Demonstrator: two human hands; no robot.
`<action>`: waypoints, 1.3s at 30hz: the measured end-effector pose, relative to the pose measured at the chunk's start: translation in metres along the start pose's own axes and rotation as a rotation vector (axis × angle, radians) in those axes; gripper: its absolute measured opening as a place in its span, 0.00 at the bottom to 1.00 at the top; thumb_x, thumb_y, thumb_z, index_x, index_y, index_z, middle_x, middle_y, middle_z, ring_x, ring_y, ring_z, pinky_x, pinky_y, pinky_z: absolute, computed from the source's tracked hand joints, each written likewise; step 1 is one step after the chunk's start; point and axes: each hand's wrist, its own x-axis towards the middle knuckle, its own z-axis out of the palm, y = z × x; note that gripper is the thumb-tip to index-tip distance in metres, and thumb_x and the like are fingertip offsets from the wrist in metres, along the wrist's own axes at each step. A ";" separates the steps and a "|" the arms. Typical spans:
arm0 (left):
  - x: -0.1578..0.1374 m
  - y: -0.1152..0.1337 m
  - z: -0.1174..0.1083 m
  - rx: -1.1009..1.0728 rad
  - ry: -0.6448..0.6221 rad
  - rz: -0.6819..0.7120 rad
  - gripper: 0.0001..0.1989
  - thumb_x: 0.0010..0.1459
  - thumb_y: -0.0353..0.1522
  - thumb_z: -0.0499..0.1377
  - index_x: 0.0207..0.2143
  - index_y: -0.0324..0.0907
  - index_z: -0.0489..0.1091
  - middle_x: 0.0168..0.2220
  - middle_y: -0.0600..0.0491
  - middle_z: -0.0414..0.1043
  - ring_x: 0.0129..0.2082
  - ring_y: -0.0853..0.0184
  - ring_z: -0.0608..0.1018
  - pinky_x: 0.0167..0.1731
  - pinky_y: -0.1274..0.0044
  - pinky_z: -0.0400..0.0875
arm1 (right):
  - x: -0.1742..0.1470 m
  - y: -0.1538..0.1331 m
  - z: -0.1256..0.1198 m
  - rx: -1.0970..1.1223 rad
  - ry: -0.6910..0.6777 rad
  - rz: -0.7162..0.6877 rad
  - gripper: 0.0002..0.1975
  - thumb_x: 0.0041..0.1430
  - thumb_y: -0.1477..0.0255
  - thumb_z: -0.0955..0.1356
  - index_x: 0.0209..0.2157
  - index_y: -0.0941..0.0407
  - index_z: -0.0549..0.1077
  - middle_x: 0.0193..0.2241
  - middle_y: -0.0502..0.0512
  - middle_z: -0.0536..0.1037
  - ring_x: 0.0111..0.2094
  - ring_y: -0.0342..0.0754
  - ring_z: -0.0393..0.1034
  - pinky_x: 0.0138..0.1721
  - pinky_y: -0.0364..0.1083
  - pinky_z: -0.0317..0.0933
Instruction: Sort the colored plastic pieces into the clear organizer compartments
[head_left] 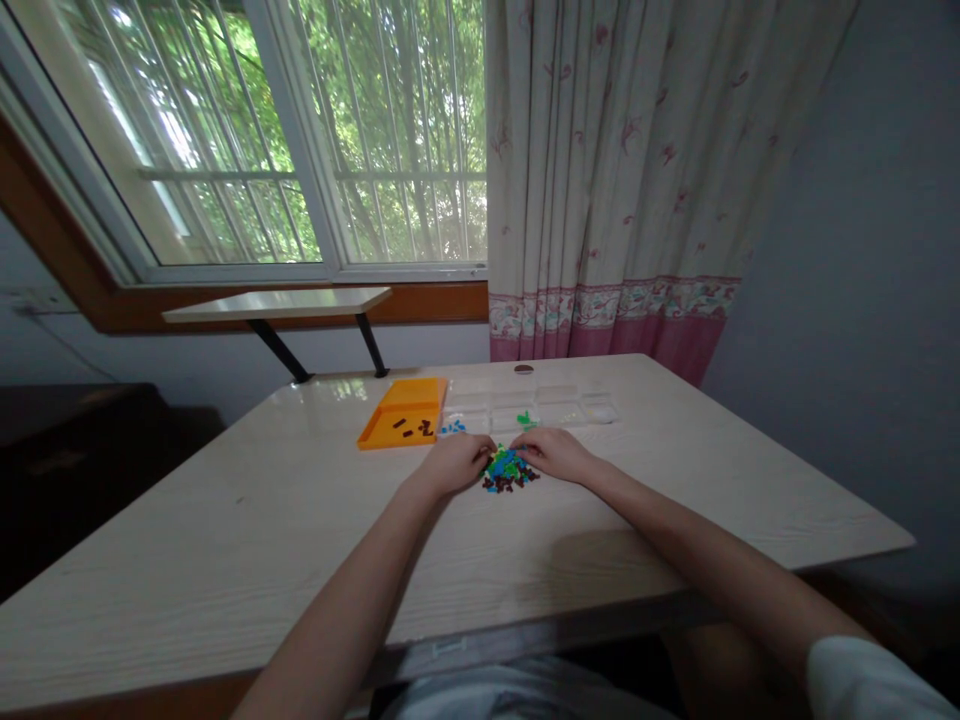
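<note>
A small heap of blue, green and dark brown plastic pieces [507, 468] lies on the table between my hands. My left hand [456, 461] is at the heap's left edge, its fingers curled in and closed. From the right, my right hand [556, 453] reaches the heap's upper edge with fingertips pressed together. Whatever either hand pinches is too small to make out. Just beyond are clear plastic trays, one with blue pieces [454, 427] and another with green pieces [526, 420]. An open orange case [409, 395] to the left holds several dark brown pieces [424, 427].
The pale wood-grain table [300, 540] reaches back to the window wall. A dark oval object [523, 369] lies by its far edge. More clear compartments [598, 408] stand right of the green pieces. A small raised shelf [281, 303] on black legs rises at the back left.
</note>
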 end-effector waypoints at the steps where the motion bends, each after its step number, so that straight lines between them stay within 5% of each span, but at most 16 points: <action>1: 0.000 0.000 0.000 0.002 0.009 0.000 0.14 0.54 0.30 0.48 0.37 0.42 0.72 0.34 0.48 0.75 0.34 0.63 0.75 0.33 0.76 0.64 | 0.000 -0.001 0.000 -0.002 0.005 0.007 0.10 0.55 0.72 0.63 0.37 0.54 0.73 0.27 0.51 0.74 0.29 0.42 0.67 0.31 0.39 0.55; 13: -0.001 0.014 -0.002 -0.150 0.124 -0.010 0.14 0.54 0.39 0.52 0.37 0.43 0.71 0.21 0.55 0.70 0.22 0.71 0.71 0.23 0.82 0.57 | -0.008 -0.013 -0.010 0.051 0.131 -0.004 0.09 0.56 0.68 0.63 0.35 0.57 0.71 0.22 0.48 0.68 0.24 0.39 0.61 0.27 0.37 0.51; 29: 0.000 0.017 -0.001 -0.224 0.170 -0.002 0.11 0.53 0.37 0.53 0.35 0.42 0.71 0.18 0.57 0.66 0.20 0.74 0.67 0.21 0.83 0.55 | -0.007 -0.016 -0.012 0.041 0.139 -0.008 0.11 0.57 0.65 0.62 0.37 0.56 0.71 0.22 0.48 0.69 0.23 0.39 0.61 0.26 0.38 0.51; 39: 0.002 0.012 -0.010 -0.457 0.564 -0.057 0.14 0.52 0.39 0.54 0.34 0.40 0.72 0.15 0.60 0.58 0.16 0.77 0.61 0.19 0.85 0.56 | -0.008 -0.006 -0.010 0.009 0.160 0.012 0.09 0.57 0.70 0.62 0.36 0.56 0.72 0.24 0.50 0.72 0.24 0.40 0.63 0.27 0.38 0.51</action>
